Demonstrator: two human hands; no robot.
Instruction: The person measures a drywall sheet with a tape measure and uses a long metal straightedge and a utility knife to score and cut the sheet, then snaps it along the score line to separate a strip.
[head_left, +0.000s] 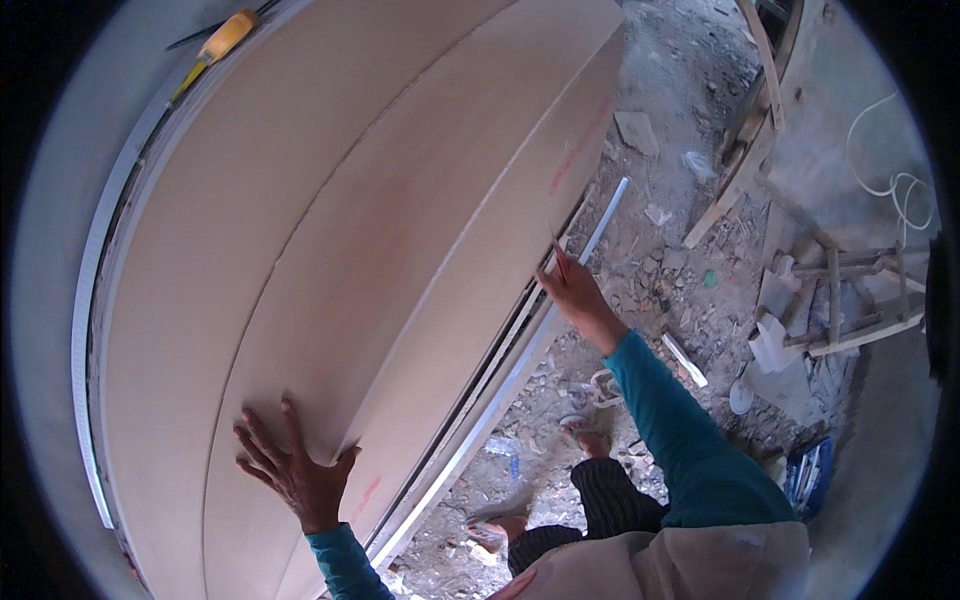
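Note:
My left hand (297, 472) lies flat on a large beige board (330, 270), fingers spread and nothing in them. Lines run lengthwise along the board, one dark and one pale. At the board's right edge my right hand (583, 300) is closed around a slim red tool (561, 262). Its thin tip points away from me over the edge; I cannot tell whether it is a pencil or a blade. Just beside that hand, a long pale metal strip (607, 215) runs along the same edge. Red marks (580, 150) show on the board's right part.
A yellow tape measure (228, 36) rests at the far left edge, above a long metal strip (82, 330). Rubble covers the floor (660, 290) to the right. A wooden frame (865, 335), curved planks (735, 190) and a white cable (890, 190) are at the right.

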